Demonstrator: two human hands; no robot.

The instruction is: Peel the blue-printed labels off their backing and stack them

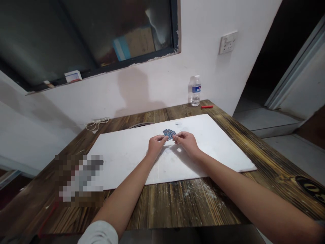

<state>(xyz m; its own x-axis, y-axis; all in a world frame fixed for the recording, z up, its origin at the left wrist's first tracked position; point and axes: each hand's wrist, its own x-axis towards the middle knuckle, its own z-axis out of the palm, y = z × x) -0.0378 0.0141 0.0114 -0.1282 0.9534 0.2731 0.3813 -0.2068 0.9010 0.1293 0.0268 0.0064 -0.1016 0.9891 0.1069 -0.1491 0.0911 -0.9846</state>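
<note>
Between my two hands is a small fanned bunch of blue patterned cards (169,133), held above a white board (122,159). My left hand (156,145) pinches the cards' lower left edge between thumb and fingers. On the other side, my right hand (187,142) grips their right edge with thumb and fingertips. The print on the cards is too small to read. The board lies flat on a dark wooden table (177,206), and shadows of my hands fall on it.
A water bottle (196,91) stands at the table's back edge beside a red stick-like object (207,106). A coiled pale cord (96,124) lies at the back left. A blurred-out patch covers the left side. Behind the table is a wall with a socket (228,42).
</note>
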